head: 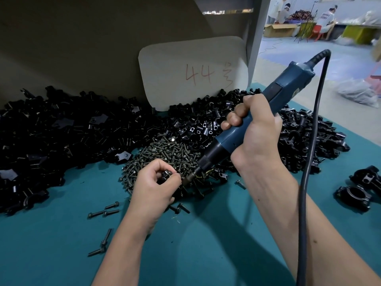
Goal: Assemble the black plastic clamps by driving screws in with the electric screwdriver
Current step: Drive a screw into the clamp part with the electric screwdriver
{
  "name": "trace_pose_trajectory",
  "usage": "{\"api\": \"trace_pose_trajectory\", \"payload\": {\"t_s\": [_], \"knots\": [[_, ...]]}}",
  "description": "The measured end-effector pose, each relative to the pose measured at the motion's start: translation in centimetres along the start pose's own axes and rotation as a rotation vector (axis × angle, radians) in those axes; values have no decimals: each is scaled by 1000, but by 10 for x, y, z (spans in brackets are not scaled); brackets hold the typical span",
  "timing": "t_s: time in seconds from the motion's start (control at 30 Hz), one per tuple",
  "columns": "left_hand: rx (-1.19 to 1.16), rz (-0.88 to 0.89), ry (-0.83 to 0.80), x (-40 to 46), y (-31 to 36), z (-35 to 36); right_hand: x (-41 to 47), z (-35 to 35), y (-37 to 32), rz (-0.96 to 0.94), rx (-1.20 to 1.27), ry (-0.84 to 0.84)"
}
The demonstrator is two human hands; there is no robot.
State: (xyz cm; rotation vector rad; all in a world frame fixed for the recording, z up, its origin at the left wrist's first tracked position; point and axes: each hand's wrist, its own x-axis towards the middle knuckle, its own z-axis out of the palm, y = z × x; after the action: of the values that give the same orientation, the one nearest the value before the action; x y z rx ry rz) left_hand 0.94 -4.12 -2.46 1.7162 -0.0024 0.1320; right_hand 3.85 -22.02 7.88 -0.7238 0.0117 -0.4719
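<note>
My right hand (253,129) grips the blue electric screwdriver (268,104), which slants down to the left. Its metal bit (190,178) points at a small black clamp part (167,175) that my left hand (153,182) pinches between thumb and fingers. Both sit over the near edge of a heap of dark screws (165,155). Loose black clamp halves lie in a big pile at the left (61,131) and another at the right (299,137). Assembled clamps (354,195) lie at the far right.
A teal table cover (195,234) lies under everything, with stray screws (103,212) scattered near my left forearm. The screwdriver's black cord (309,162) hangs down over my right forearm. A white card marked 44 (193,73) leans at the back. People work in the far background.
</note>
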Motion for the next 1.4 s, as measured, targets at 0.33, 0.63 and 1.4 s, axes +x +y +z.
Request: {"api": "trace_pose_trajectory", "payload": {"t_s": [0.33, 0.63, 1.4], "knots": [[150, 63, 78, -2, 5, 3, 2, -1, 1, -12, -4, 72], [201, 208, 140, -4, 9, 5, 3, -1, 1, -22, -27, 122], [206, 163, 125, -2, 10, 3, 2, 0, -7, 28, -12, -8]]}}
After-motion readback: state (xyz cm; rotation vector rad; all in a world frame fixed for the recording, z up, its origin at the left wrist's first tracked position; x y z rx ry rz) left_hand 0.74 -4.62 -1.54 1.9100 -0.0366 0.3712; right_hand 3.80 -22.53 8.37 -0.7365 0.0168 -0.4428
